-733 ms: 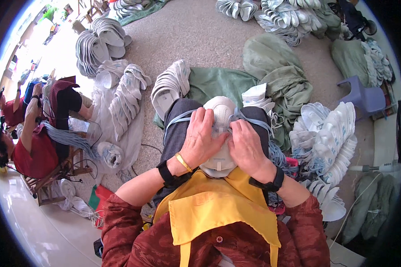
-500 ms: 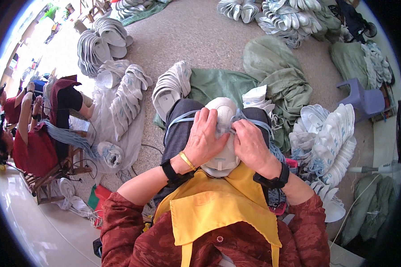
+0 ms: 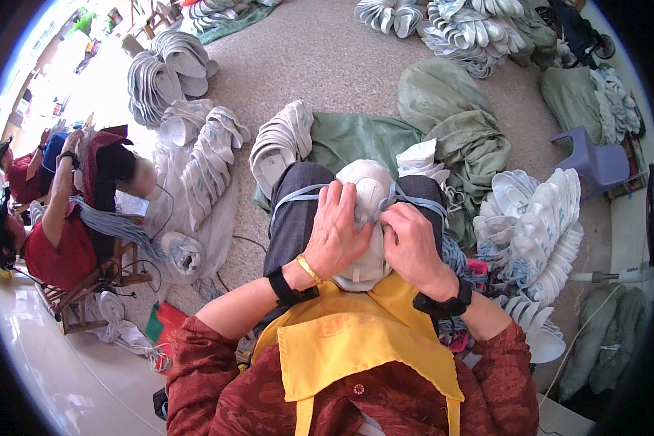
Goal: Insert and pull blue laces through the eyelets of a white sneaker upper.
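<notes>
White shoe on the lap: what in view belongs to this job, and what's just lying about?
Likely the job:
left hand
right hand
white shoe
blue laces
stacked white shoes

Apparently lying about:
purple plastic stool
green sack
red cloth

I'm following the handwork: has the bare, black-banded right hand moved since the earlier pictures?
Yes, slightly: the bare right hand has shifted rightward, narrowing its gap to the pile of white, curved shoe pieces.

White shoe (image 3: pixel 362 183) on person's lap. Left hand (image 3: pixel 336 231) laid over it, thumb apart from fingers; right hand (image 3: pixel 413 243) at the lacing, fingers bunched, exact grip unclear. Blue laces (image 3: pixel 298 195) trail both sides. Yellow apron (image 3: pixel 363 356) below; purple stool (image 3: pixel 596 166) far right; co-worker (image 3: pixel 62 243) left.
</notes>
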The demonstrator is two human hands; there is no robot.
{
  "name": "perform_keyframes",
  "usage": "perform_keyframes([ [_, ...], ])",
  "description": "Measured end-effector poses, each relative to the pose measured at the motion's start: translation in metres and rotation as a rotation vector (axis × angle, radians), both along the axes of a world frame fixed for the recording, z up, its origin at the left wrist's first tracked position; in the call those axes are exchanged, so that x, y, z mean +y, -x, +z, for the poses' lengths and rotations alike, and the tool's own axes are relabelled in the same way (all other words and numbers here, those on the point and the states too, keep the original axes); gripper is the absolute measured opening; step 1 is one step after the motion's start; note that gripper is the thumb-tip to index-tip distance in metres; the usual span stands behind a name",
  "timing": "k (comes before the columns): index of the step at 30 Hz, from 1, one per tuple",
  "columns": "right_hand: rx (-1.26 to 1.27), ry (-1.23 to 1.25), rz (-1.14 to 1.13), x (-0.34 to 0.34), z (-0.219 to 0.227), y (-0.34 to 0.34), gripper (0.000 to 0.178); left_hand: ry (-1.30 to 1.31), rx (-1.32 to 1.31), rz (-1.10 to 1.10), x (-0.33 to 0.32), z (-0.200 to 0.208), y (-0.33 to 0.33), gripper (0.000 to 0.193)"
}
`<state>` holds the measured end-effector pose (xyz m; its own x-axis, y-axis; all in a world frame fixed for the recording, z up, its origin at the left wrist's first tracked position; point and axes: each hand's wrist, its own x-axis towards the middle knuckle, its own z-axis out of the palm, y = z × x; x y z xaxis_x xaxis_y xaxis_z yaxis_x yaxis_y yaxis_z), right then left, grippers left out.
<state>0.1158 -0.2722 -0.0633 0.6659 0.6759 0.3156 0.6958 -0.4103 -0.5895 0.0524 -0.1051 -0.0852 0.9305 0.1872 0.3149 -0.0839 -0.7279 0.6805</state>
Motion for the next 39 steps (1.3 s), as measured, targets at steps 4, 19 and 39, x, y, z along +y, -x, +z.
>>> perform_keyframes([
  [4, 0.003, -0.063, -0.003, -0.002, -0.002, -0.001, 0.016, -0.011, 0.012, 0.015, 0.001, 0.001, 0.001, 0.052],
  [19, 0.160, -0.031, 0.026, 0.000, 0.001, -0.019, 0.010, -0.171, -0.097, 0.026, -0.001, 0.025, 0.007, 0.048],
  [39, 0.319, -0.056, 0.012, 0.002, 0.004, -0.032, 0.007, -0.818, 0.164, -0.194, -0.026, 0.023, -0.009, 0.031],
])
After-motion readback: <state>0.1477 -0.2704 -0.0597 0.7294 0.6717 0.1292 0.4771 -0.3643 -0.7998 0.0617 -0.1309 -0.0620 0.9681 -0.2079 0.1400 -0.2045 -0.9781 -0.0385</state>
